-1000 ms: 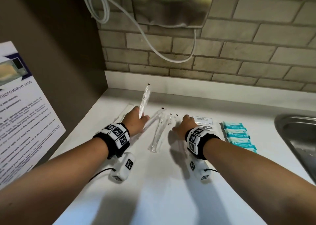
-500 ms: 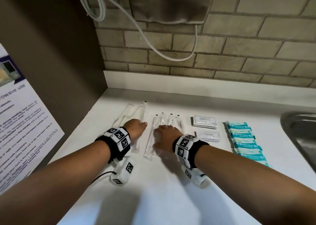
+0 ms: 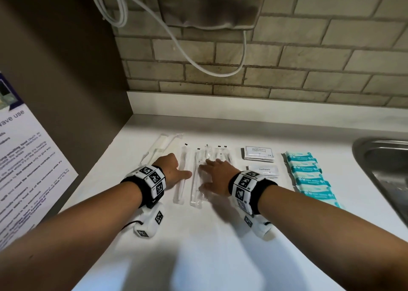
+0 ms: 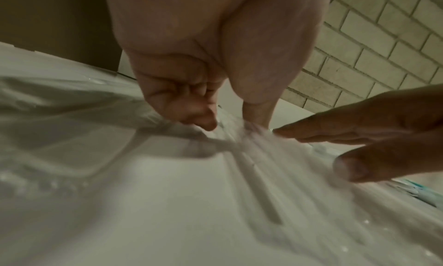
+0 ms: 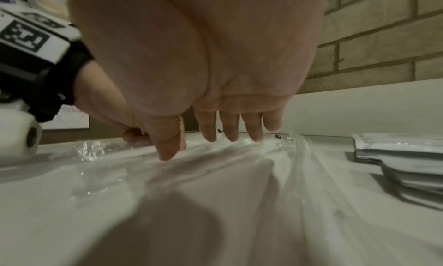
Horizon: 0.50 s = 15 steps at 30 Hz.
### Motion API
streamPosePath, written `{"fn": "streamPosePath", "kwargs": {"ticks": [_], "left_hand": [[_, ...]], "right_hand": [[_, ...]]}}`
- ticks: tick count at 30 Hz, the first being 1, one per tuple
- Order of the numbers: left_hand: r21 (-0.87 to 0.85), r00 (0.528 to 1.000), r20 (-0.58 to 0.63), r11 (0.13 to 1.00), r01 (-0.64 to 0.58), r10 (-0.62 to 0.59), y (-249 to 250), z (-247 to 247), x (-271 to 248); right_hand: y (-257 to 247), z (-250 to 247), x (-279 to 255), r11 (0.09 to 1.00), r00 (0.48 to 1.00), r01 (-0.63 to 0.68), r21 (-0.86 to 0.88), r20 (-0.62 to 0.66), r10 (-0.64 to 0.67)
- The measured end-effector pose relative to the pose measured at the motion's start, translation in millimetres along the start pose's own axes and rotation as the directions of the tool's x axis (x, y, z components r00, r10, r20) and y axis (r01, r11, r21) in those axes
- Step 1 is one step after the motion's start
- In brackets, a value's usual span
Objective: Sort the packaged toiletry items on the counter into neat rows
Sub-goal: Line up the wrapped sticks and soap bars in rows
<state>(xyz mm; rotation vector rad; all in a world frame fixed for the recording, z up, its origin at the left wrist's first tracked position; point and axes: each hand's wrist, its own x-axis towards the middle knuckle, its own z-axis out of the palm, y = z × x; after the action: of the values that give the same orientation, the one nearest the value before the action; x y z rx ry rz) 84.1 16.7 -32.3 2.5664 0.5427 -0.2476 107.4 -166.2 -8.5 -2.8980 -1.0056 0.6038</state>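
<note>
Clear-wrapped toothbrush packets lie side by side on the white counter (image 3: 198,235). My left hand (image 3: 171,170) is low over the leftmost toothbrush packet (image 3: 180,180), which lies flat. A curled finger and the thumb pinch its wrapper (image 4: 230,135) from either side. My right hand (image 3: 217,175) lies flat with straight, spread fingers (image 5: 230,131) on the neighbouring packets (image 3: 195,180). More toothbrush packets (image 3: 217,154) show beyond its fingertips. To the right lie shampoo sachets (image 3: 259,153), toothpaste sachets (image 3: 265,170) and a column of teal packets (image 3: 309,177).
More clear packets (image 3: 160,147) lie at an angle at the far left, near a dark side wall with a printed notice (image 3: 26,169). A steel sink (image 3: 384,169) is at the right. A brick wall with a metal dispenser (image 3: 209,3) and white cable stands behind.
My left hand has lowered the upright toothbrush packet flat onto the counter beside the others. My right hand has shifted left and spread flat over the packets.
</note>
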Motion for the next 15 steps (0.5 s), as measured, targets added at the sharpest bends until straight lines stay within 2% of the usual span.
{"fn": "streamPosePath", "kwargs": {"ticks": [3,5,7,9,12,15], "left_hand": [[-0.002,1.000,-0.017,1.000,-0.023,0.023,-2.8,-8.2,-0.4],[-0.035,0.995,-0.055,0.996,-0.086,0.084,1.6,-12.2,-0.5],[-0.005,0.972,-0.069,0.975,-0.224,0.223,12.9,-12.8,-4.1],[0.117,0.930,-0.022,0.925,-0.362,0.367,27.7,-8.8,-13.2],[0.288,0.879,0.085,0.833,-0.473,0.470,48.9,3.1,-29.4],[0.460,0.820,0.230,0.684,-0.566,0.524,60.7,10.8,-36.3]], "right_hand": [[11.1,-9.1,-11.9,1.000,0.992,-0.018,0.003,-0.128,0.018],[24.7,-15.4,-20.0,0.998,0.984,-0.063,0.006,-0.166,0.063],[38.6,-18.1,-28.7,0.994,0.988,-0.108,-0.034,-0.115,0.104],[47.3,-18.1,-37.4,0.989,0.992,-0.119,-0.084,-0.039,0.116],[51.0,-16.2,-44.0,0.981,0.991,-0.120,-0.153,0.048,0.129],[51.1,-11.9,-43.8,0.968,0.988,-0.114,-0.222,0.078,0.134]]}}
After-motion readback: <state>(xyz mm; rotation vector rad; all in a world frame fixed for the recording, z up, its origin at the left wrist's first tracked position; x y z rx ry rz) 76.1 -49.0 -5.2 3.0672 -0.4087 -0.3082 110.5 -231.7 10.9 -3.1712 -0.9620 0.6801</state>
